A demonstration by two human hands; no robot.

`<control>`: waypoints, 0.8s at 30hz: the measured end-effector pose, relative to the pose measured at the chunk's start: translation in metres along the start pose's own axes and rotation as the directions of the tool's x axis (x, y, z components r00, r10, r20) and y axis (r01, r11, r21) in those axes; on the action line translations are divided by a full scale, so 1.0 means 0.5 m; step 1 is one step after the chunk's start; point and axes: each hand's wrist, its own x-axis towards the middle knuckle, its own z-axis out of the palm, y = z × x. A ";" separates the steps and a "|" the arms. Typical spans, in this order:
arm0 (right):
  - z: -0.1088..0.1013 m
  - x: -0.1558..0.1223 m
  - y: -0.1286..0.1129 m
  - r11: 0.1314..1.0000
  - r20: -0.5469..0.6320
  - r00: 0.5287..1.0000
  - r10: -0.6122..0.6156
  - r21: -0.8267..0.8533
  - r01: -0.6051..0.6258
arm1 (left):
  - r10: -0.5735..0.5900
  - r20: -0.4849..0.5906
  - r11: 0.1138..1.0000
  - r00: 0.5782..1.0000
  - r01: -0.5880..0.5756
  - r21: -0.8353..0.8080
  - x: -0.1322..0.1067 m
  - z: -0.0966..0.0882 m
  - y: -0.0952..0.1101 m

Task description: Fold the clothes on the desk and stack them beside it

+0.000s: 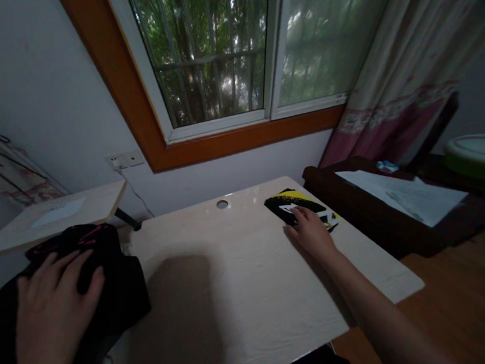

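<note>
My left hand (52, 309) lies over a bunched black garment (127, 288) with small pinkish-red marks, at the left side of the table. Its fingers are spread across the dark cloth, and the thumb stands apart. My right hand (312, 233) reaches to the far right part of the table and touches a flat folded cloth (298, 196), black with yellow and white patterning. The right fingertips rest on top of this cloth, with the thumb apart at its near edge. Part of the folded cloth is hidden under the hand.
The pale wooden table (243, 284) has a round cable hole (222, 204) near its back edge. At left is another pale tabletop (112, 199) with a paper on it. A dark cabinet (355, 206) carrying a white sheet (400, 193) stands at right. A window is behind.
</note>
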 end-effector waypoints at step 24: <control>0.065 0.014 -0.015 0.994 0.126 0.986 -0.109 0.030 0.106 | 0.364 0.280 0.857 0.888 -0.201 -0.474 -0.118 0.302 0.223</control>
